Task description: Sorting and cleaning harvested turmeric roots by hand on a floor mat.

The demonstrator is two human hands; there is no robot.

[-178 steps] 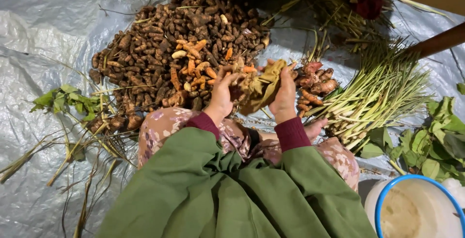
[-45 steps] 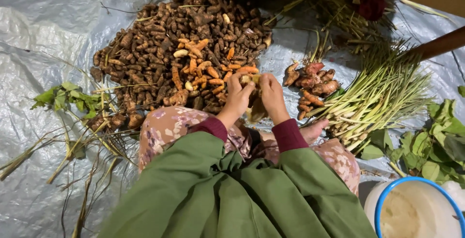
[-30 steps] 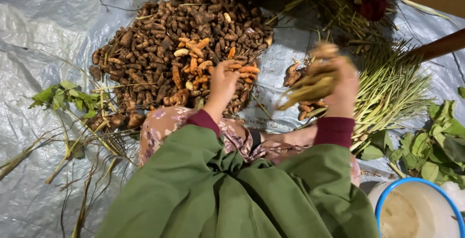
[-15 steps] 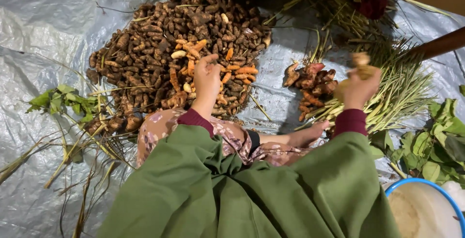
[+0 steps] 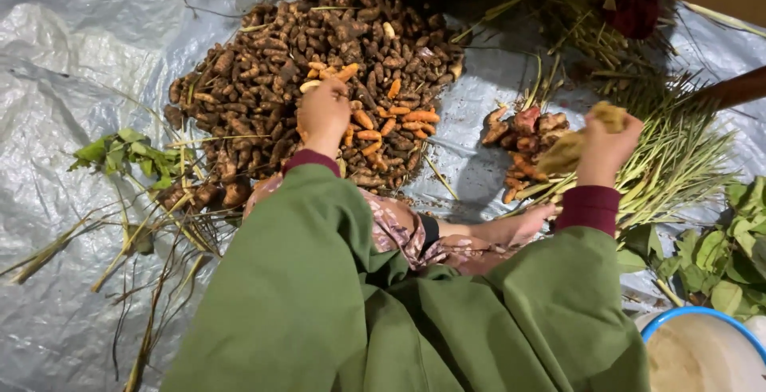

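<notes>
Grey tarp (image 5: 72, 57), leafy sprigs (image 5: 128, 153), green stalks (image 5: 678, 161), blue-rimmed bowl (image 5: 702, 344).

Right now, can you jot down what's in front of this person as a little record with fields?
surface: grey plastic sheet
left hand: resting on the big pile of brown and orange roots
right hand: raised, closed on a yellowish husk piece
small root pile: between the hands, apart from the big pile
green stalks: bundle beside the right hand
leafy sprigs: left of the big pile
blue-rimmed bowl: bottom right corner
</notes>
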